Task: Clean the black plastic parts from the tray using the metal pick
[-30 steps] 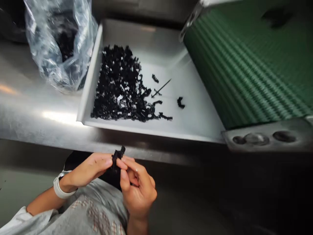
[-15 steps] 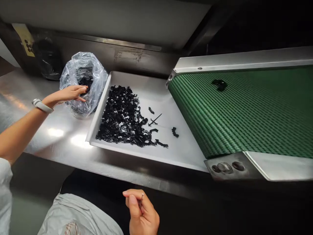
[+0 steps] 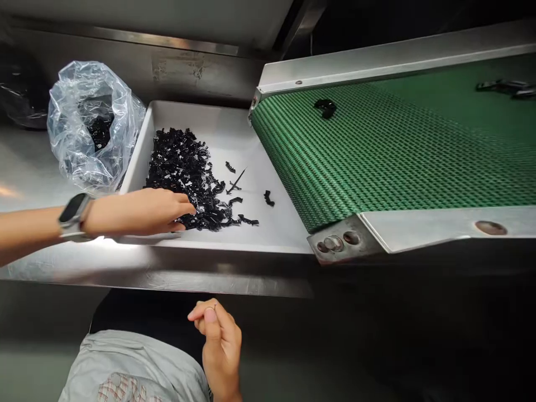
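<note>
My left hand (image 3: 146, 212), with a watch on the wrist, reaches over the front left of the white tray (image 3: 268, 237). Its thumb and fingers are apart, at the near edge of a heap of small black plastic parts (image 3: 180, 162); nothing shows in its grip. In front of the bench my right hand (image 3: 221, 346) is closed, pinching a thin metal pin-like piece (image 3: 215, 307) whose tip peeks out between thumb and finger. To the left of the tray stands an open clear plastic bag (image 3: 121, 123) with black parts (image 3: 100, 131) inside.
A green conveyor belt (image 3: 335, 167) slopes down at the tray's right end. One black part (image 3: 325, 108) lies on its lower stretch and a longer black piece (image 3: 506, 87) farther up. Several loose parts, including a curved part (image 3: 268, 198), lie apart from the heap.
My left hand has moved from the bag's mouth to the heap in the tray. My right hand keeps its pinch. The view has shifted right, so more of the belt shows.
</note>
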Available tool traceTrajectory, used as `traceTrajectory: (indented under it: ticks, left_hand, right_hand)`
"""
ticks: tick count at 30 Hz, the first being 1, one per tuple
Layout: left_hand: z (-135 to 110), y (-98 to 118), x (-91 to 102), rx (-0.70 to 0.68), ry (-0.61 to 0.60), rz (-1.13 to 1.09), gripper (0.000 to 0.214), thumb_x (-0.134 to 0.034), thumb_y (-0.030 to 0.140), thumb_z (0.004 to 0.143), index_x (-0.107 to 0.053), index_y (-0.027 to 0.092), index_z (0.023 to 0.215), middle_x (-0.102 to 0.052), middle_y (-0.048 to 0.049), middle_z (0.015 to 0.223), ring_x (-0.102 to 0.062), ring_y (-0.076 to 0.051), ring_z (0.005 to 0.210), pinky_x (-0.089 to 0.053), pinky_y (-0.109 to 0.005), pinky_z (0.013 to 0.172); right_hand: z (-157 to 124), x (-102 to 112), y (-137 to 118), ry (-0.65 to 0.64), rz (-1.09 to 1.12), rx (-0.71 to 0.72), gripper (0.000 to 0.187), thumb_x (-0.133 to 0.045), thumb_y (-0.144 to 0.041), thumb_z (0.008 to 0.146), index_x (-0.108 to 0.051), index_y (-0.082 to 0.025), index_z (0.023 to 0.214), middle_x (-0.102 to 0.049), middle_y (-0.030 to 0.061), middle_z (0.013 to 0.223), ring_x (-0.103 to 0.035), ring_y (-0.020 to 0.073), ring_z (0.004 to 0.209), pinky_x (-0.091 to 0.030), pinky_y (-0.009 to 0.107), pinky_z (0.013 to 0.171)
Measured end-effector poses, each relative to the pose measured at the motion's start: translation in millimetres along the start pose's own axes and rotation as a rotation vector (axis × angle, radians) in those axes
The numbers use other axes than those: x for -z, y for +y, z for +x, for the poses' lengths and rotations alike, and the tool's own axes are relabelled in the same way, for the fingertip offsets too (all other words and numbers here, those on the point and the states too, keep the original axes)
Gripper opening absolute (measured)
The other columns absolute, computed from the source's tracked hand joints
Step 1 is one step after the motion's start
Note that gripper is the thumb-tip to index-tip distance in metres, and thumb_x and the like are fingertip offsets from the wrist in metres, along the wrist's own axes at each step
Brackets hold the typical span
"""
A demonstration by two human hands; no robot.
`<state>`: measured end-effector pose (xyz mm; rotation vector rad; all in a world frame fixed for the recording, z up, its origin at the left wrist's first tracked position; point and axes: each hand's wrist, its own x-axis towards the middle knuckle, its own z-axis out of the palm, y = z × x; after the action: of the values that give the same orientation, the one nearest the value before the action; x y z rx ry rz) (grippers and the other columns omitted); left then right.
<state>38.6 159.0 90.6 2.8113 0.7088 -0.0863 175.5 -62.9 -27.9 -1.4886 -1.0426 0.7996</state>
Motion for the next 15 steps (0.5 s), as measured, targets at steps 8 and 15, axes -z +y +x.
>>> traceTrajectory:
  ticks: [8, 15]
  left_hand:
    - [33.6, 6.4, -25.8, 0.000, -0.245, 0.257, 0.034, -0.042, 0.017, 0.095, -0.057, 0.009, 0.125, -0.069, -0.0195, 0.110, -0.072, -0.030, 0.080, -0.052, -0.039, 0.069]
    - [26.2, 5.8, -20.4, 0.045, -0.244, 0.288, 0.028, -0.038, 0.012, 0.090, -0.059, 0.013, 0.109, -0.070, -0.0159, 0.096, -0.069, -0.026, 0.064, -0.043, -0.034, 0.054]
  right_hand:
    - [-18.2, -5.8, -0.7, 0.014, -0.105, -0.076, 0.057, -0.040, -0.059, 0.101, -0.071, -0.024, 0.067, -0.064, -0.0012, 0.058, -0.058, 0.0139, 0.059, -0.045, 0.026, 0.062]
    - [-5.8, 12.5, 0.5, -0.032, -0.190, 0.099, 0.051, -0.035, -0.041, 0.106, -0.063, -0.022, 0.068, -0.062, -0.0018, 0.060, -0.059, 0.0118, 0.057, -0.047, 0.023, 0.058]
